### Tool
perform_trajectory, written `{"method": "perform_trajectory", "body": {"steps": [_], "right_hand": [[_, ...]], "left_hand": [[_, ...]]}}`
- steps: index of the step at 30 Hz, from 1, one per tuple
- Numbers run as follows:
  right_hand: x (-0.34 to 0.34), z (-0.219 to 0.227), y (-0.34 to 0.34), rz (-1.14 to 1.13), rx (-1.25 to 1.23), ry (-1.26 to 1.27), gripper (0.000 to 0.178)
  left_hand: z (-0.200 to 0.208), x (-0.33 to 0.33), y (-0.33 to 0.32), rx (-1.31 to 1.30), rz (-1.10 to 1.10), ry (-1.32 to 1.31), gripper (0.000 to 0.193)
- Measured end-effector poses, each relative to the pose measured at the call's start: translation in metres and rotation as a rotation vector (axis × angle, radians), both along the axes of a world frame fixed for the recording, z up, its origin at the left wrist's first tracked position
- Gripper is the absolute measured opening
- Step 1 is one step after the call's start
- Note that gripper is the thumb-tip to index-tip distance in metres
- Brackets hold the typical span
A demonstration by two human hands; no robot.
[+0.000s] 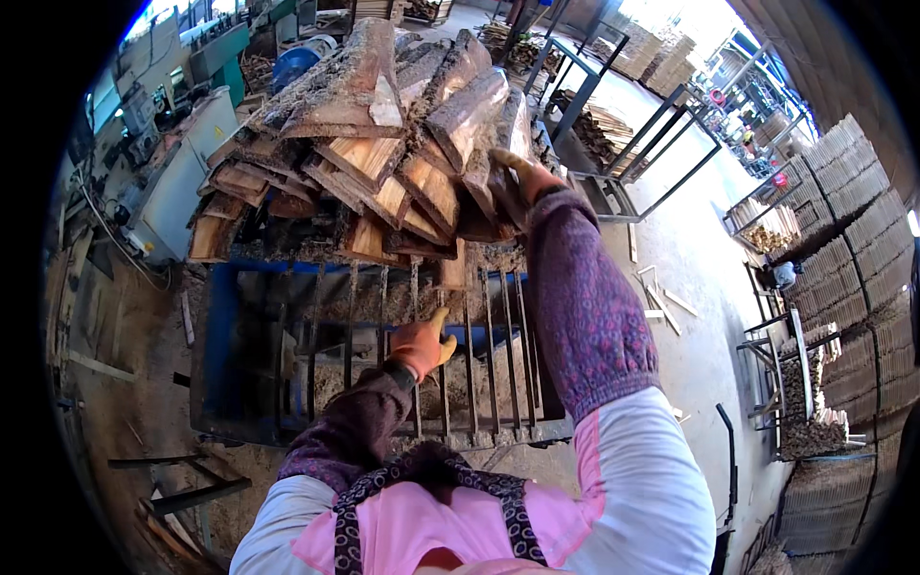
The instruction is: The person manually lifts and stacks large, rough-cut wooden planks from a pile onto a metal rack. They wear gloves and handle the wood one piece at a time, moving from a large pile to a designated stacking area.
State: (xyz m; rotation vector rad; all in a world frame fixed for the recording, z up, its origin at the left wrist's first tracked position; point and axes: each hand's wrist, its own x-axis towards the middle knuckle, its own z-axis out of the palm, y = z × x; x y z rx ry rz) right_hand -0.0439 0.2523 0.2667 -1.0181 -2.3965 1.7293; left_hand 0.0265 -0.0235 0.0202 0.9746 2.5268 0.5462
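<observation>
The big pile of rough wood sits at 11 to 12 o'clock. At 1 o'clock, the gloved right hand is up against the pile's right side; its fingers are partly hidden, so I can't tell if they grip. At 7 o'clock, the left hand, in an orange glove, has its thumb and finger apart over dark metal bars.

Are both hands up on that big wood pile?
No, only the right hand is up at the wood pile; the left hand is over the metal bars.
</observation>
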Motion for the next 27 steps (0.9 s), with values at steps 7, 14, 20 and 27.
{"method": "perform_trajectory", "body": {"steps": [7,14,20,27], "right_hand": [[0.181,-0.047,-0.046,-0.120,-0.168,0.356,0.062],[0.378,-0.214,-0.156,-0.287,-0.650,0.487,0.049],[0.398,-0.211,-0.192,-0.045,-0.523,0.500,0.055],[0.305,-0.238,-0.195,0.008,-0.656,0.538,0.055]], "left_hand": [[0.049,0.023,-0.002,1.047,-0.145,-0.621,0.073],[-0.066,0.125,0.029,0.582,-0.238,-0.918,0.048],[-0.035,0.189,-0.087,0.823,0.234,-1.119,0.068],[0.081,0.230,-0.139,0.500,0.107,-0.314,0.101]]}}
